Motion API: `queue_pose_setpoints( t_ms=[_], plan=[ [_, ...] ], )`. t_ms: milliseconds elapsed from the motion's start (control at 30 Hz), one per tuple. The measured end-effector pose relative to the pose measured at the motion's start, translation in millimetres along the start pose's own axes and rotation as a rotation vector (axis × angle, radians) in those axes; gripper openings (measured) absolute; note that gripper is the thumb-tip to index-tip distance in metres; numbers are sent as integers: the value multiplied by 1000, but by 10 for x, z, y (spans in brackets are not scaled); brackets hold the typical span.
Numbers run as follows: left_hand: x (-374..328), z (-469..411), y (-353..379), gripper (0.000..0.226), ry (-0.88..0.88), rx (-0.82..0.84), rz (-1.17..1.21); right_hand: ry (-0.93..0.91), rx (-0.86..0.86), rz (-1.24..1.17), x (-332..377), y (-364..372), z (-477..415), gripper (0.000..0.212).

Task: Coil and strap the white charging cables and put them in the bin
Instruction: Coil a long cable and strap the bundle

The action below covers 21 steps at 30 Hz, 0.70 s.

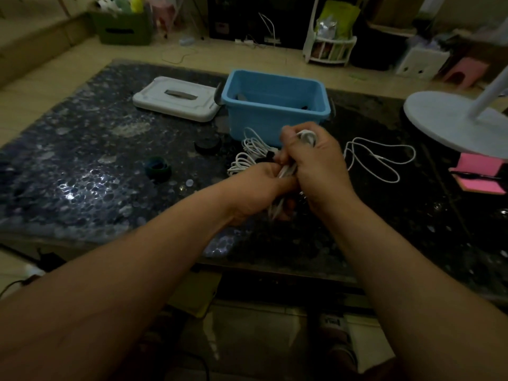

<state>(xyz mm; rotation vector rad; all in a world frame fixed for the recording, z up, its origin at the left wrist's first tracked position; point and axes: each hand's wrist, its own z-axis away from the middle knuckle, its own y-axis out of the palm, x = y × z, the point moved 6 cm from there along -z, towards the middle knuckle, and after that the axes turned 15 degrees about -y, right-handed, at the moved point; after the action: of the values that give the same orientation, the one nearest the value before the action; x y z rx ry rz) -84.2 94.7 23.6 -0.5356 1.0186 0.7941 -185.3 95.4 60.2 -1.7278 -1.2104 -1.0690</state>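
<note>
Roughly 3 white cables (pixel 248 154), 1 bin (pixel 264 119), 1 lid (pixel 154 101), 2 rolls (pixel 158 167).

A bin (pixel 276 105) stands on the tabletop (pixel 82 160), its lid (pixel 176 99) to the left, a strapped cable bundle (pixel 248 158) just before it, a loose cable (pixel 382 158) front-right, and a lamp base (pixel 450 119) farther right.

Blue bin (pixel 277 119), white cables (pixel 384 158), speckled table (pixel 96 166)

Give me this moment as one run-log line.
step: coiling | left hand: grips white cable | right hand: grips same cable | strapped bundle: on table | loose cable: right of hands | bin: lid off
</note>
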Motion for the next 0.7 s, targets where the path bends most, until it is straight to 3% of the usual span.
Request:
queue_pose_setpoints(
  t_ms=[67, 167, 300, 400, 500, 633, 700],
  plan=[
    [34, -13, -33, 27, 5, -86, -75, -45, -71, 83, -8, -44, -49, 19],
    [-14, 6, -83, 24, 138, -256, -314, -83, -98, 172, -19, 28, -64, 21],
    [-47, 165, -252, 39, 167, -407, -502, -42, -7, 68, -56, 216, -75, 25],
    [38, 243, -710, 46, 95, -468, -290, 83, 80, -65, -134, 277, -65, 47],
    [214, 314, -1176, 42, -13, -522, 90, 228, 166, 27, -271, 218, 4, 35],
    [330, 399, -1357, 36, -49, -569, 209, 181, 698, 513, -556, 387, 251, 30],
    [266, 460, -1423, 36, -18, -582, 264, 102, 749, 727, -654, 447, 279, 42]
  ],
)
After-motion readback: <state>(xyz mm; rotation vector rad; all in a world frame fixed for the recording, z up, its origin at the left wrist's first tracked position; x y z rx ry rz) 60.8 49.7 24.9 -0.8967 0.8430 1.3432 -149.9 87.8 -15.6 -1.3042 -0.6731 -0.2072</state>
